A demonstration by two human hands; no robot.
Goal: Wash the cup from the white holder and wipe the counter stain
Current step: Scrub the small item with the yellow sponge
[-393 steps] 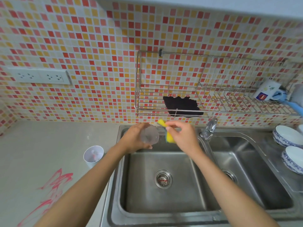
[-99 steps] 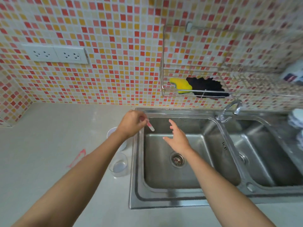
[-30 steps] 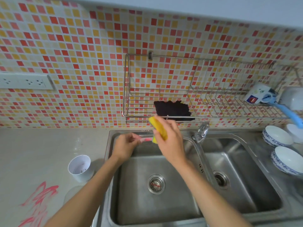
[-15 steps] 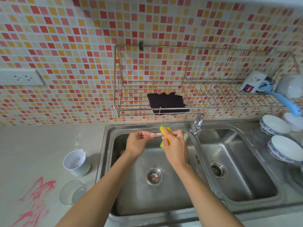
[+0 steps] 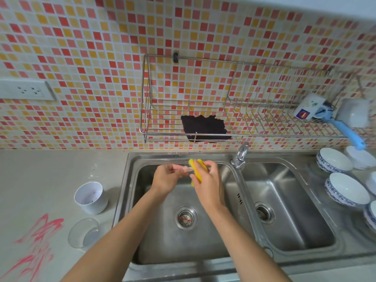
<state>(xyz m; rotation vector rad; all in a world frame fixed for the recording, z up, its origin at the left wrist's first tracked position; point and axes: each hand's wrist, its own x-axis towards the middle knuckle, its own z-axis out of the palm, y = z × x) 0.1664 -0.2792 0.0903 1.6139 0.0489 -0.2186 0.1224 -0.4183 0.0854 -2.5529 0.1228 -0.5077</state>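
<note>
A: What are the hands doing over the sink (image 5: 122,200)?

B: Both are at the far side of the left basin. The left hand (image 5: 165,178) pinches a small pink item (image 5: 182,169) between thumb and curled fingers; I cannot tell what it is. The right hand (image 5: 207,180) is curled tight round a yellow sponge (image 5: 196,169), which is pressed against the item's free end.

A: And the cup?

B: The clear cup (image 5: 84,233) stands on the counter (image 5: 40,176), just left of the sink and just near of the white holder (image 5: 90,197), out of it. No hand touches it. The pink stain (image 5: 38,239) lies further left on the counter, unwiped.

A: So what is the step in hand?

B: I judge it a scrub of the pink item with the sponge. To do it well, hold the item firm near one end, fold the sponge round it and draw along its length, turning it so each side gets rubbed. Work low over the basin so drips fall in, not on the counter.

A: Water?

B: None shows at the faucet (image 5: 242,154). A rinse would be wanted afterwards; the tap is just right of the right hand.

A: Risks?

B: A thin wet thing slips easily, and a loose pinch could drop it toward the drain (image 5: 186,217). The black cloth (image 5: 203,128) in the wall rack (image 5: 162,134) looks a fit tool for the stain.
</note>
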